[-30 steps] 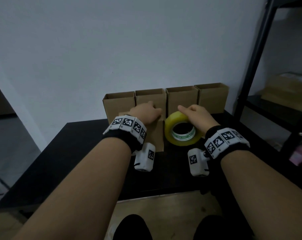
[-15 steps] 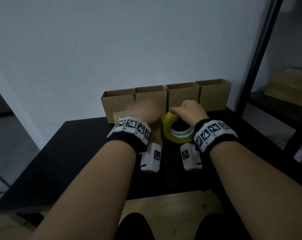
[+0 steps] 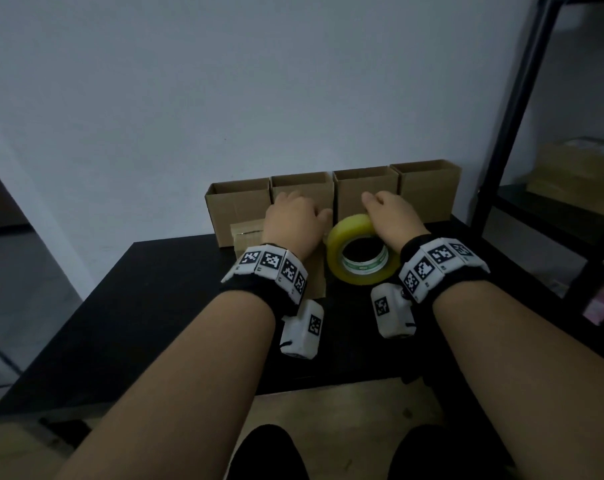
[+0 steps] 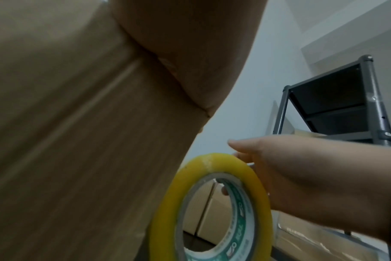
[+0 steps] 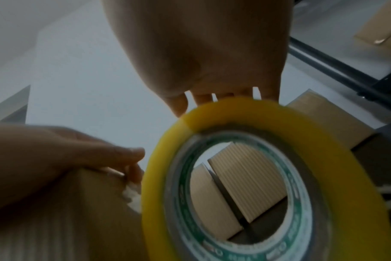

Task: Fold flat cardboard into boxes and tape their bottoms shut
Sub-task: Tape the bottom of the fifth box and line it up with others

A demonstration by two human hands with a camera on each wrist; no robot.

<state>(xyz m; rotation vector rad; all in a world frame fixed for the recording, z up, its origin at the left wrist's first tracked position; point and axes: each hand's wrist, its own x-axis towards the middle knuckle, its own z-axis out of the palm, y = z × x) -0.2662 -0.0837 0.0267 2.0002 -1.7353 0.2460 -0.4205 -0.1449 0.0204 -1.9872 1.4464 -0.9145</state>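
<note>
Already four boxes (image 3: 331, 195) stand finished — left hand (image 3: 292, 223) presses a fifth box (image 3: 248, 233), right hand (image 3: 390, 220) grasps the tape roll (image 3: 361, 254); its bottom awaits taping.

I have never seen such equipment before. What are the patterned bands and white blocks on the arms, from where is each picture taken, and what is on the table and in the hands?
There is no machine here: a person works with bare hands. The checkered bands are markers on the wrists, and each white block under a wrist seems to be a small camera. The big picture comes from a camera on the head, looking down. The other two look along each hand from its wrist.

On the black table four open boxes stand in a row by the wall. In front of them lies the box now being worked on. The left hand rests on it, its fingertips on the far right corner. The right hand holds the top of a yellow tape roll, which stands on edge beside that box. A dark shelf stands at the right.
</note>
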